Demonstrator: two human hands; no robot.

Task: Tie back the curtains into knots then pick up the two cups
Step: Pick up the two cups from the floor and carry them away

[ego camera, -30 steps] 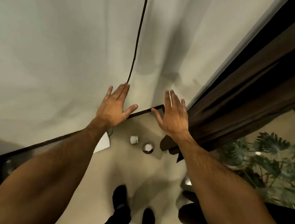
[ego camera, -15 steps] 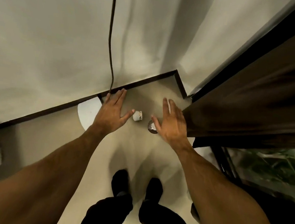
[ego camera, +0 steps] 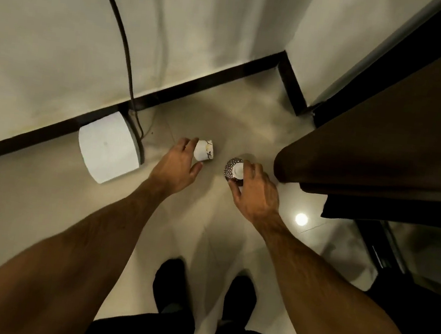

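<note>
left hand (ego camera: 179,161) curls around white cup (ego camera: 204,150) just ahead, right hand (ego camera: 255,190) over patterned cup (ego camera: 234,169); grips probably not yet closed.

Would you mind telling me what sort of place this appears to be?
Probably a room corner in a home, beside a window or glass door: a dark brown curtain hangs to the glossy tiled floor, a dark skirting board lines pale walls, and a cable runs down.
</note>
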